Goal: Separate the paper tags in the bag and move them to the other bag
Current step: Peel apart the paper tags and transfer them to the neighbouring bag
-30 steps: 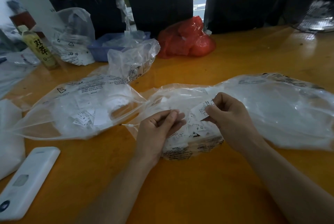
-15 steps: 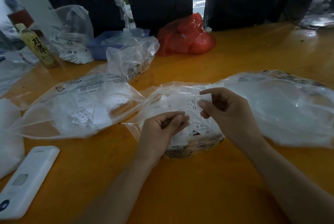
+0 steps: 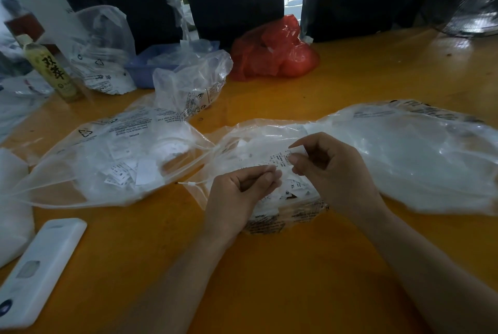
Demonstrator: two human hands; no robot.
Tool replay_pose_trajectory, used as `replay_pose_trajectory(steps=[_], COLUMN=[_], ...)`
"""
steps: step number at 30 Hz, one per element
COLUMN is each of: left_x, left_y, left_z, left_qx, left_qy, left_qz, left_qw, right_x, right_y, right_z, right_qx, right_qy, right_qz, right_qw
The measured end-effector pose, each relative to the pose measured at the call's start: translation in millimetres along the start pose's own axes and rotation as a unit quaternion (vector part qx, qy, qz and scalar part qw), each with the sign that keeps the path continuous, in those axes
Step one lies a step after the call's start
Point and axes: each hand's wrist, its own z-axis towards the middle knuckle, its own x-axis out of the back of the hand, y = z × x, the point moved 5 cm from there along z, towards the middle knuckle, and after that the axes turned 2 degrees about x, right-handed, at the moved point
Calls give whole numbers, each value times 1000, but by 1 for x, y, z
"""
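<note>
Two clear plastic bags lie on the orange table. The right bag (image 3: 404,156) holds a heap of small white printed paper tags (image 3: 293,191) at its near end. The left bag (image 3: 89,153) lies open toward the middle, with several loose tags (image 3: 126,174) inside. Over the right bag's heap, my right hand (image 3: 331,169) pinches a strip of paper tags (image 3: 283,157) by its upper end. My left hand (image 3: 242,193) pinches the same strip's lower end between thumb and fingertips. The two hands almost touch.
A white flat device (image 3: 37,269) lies at the near left. At the back stand a yellow-labelled bottle (image 3: 48,69), a blue tray (image 3: 153,64), crumpled clear bags (image 3: 188,86) and a red plastic bag (image 3: 272,53). A fan (image 3: 474,16) sits at the far right.
My right hand lifted a tag strip out of the heap and my left hand's fingertips closed on its lower end. The hands have drawn nearer together.
</note>
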Motion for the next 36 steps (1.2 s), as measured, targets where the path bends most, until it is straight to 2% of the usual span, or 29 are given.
replay_pose_trajectory(steps=[6,17,24,36], left_x=[0,3,-1,-5], left_y=[0,-1,0,3], left_z=[0,0,-1,-3], left_qx=[5,5,27,29], left_qy=[4,37,6,-14], left_qz=[-9,36,30,23], left_qw=[1000,999,999,999], right_x=[2,-4,1,1], right_y=[-3,2,2,1], right_z=[1,0,1,1], right_qx=[14,-1,-9,-8], right_qy=[19,-39,-8,-9], right_qz=[11,-85,-47,-21], right_qw=[1000,996,999,1000])
